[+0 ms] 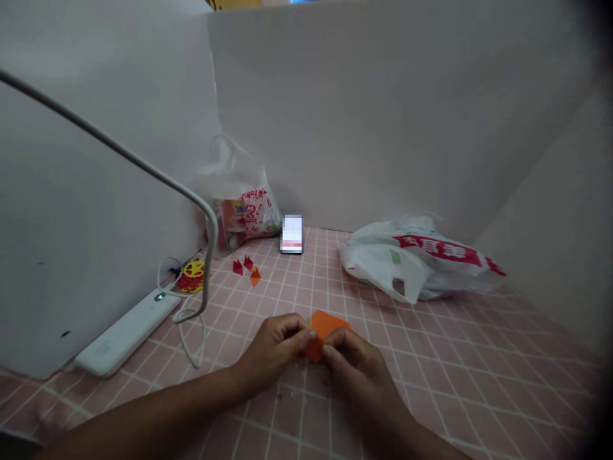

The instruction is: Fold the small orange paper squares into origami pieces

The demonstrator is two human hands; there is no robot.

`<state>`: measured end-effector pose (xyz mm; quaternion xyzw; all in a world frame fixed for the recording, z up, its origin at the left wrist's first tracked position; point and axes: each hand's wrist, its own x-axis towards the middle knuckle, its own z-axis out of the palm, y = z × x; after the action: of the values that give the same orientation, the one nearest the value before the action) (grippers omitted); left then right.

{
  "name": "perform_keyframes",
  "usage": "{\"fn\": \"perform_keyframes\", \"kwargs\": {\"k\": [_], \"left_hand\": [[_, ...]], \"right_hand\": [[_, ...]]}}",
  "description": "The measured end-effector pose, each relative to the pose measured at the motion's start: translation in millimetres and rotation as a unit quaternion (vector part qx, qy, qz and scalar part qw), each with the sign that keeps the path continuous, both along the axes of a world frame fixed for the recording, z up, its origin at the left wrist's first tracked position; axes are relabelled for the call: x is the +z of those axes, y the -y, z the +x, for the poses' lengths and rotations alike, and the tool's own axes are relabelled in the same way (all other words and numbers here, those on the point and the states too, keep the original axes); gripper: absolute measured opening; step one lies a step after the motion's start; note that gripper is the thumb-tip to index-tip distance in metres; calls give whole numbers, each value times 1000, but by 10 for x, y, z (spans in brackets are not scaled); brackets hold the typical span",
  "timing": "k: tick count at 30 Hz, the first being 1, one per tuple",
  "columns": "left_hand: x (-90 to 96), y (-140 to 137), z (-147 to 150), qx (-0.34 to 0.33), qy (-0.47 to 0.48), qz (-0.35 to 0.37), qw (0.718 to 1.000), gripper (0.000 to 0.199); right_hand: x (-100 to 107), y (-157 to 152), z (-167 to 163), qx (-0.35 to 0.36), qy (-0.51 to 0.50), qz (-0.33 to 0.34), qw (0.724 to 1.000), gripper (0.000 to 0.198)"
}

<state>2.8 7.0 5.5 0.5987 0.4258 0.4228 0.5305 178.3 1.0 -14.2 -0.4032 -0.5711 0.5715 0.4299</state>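
Observation:
A piece of folded orange paper (329,323) is held between my two hands, low over the pink checked tabletop (292,294). My left hand (280,348) pinches its left edge between thumb and finger. On the lower right side, my right hand (357,361) has its thumb and fingertips closed on the paper. The fingers cover part of the lower folds. Farther off to the left lie small folded paper pieces: two red ones (238,267) and an orange one (255,276).
A white device with a cable (129,329) lies along the left wall, near yellow and red cutouts (193,271). A grey arm (143,165) curves in from the left. At the back are a filled plastic bag (253,211), a lit phone (292,234) and a white bag (383,259).

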Motion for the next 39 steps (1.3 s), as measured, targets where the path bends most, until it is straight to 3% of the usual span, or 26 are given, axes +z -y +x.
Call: {"fn": "perform_keyframes", "kwargs": {"k": [3,9,14,21,39], "left_hand": [[10,10,-4,24,-23,24,999,26],[-34,-35,-8,-11,32,-83,996,26],[-41,-18,-16,26,2,-31,999,22],[-66,-59,-10,32,74,-37,996,22],[-70,-13,-67,71,-62,117,989,6]], "right_hand": [[-49,0,-11,13,-19,-28,999,26],[-91,-65,-10,14,-83,-79,993,32],[-90,-99,-5,13,-114,-85,990,33],[-113,-133,-11,-21,-139,-62,988,31],[-65,-112,-21,10,-146,-29,989,23]]}}
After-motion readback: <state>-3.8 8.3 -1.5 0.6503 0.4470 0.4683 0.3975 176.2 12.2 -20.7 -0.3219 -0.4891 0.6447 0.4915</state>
